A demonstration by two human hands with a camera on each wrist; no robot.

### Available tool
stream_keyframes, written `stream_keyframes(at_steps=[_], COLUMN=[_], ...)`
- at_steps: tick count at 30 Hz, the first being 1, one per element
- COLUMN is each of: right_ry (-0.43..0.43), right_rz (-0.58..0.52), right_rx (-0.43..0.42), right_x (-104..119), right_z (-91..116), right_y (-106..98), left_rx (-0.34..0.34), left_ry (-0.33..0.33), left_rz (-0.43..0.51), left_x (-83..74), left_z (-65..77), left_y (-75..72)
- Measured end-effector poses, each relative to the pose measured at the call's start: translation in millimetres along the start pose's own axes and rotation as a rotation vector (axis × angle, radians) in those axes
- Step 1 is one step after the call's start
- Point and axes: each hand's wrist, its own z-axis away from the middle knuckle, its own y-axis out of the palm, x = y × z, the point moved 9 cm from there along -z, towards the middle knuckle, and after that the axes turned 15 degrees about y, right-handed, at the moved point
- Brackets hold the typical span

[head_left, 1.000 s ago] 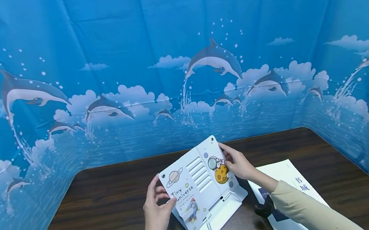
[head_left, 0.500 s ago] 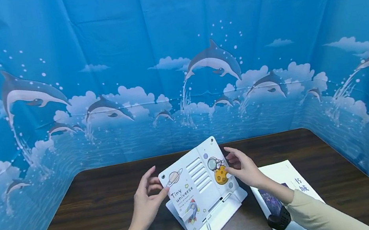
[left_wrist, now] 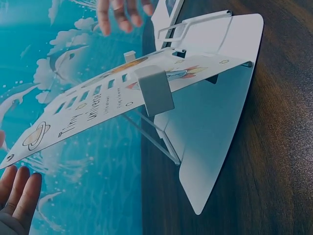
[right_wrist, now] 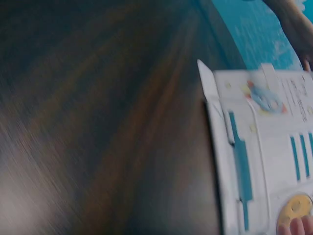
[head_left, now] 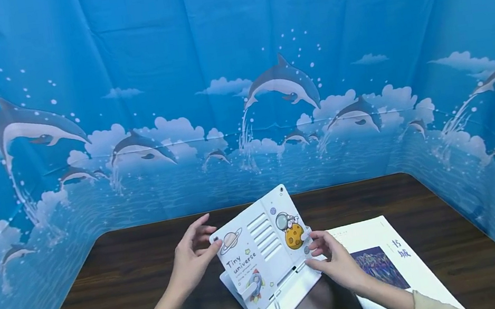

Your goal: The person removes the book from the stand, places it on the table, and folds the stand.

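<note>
White "Tiny universe" book stand (head_left: 266, 266), tilted, lower centre of the frame, slotted, printed with ringed planet (head_left: 231, 240), rocket (head_left: 256, 284), astronaut (head_left: 292, 220), left hand (head_left: 192, 257) and right hand (head_left: 339, 263) spread at its sides

head view pretty crisp and evenly lit, soft sheen on the dark tabletop (head_left: 113, 286), right wrist cam kinda dim and smeary, stand (right_wrist: 276, 152) blurred there, pale glare bottom left corner
</note>
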Motion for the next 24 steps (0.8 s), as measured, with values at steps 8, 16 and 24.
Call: stream_keyframes(at_steps=[8, 16, 24], right_ry=[0.095, 0.227, 0.261], right_rz=[-0.134, -0.184, -0.285], right_rx=[0.110, 0.164, 0.163], right_x=[-23, -40, -41], right_z=[19, 26, 22], right_y=[28, 52, 68], left_rx=[0.021, 0.018, 0.024], left_ry=[-0.017, -0.015, -0.023], left_rz=[0.023, -0.007, -0.001], left_x=[4.4, 6.2, 10.8], left_z=[0.7, 3.6, 5.9], left_y=[2.7, 0.3, 0.6])
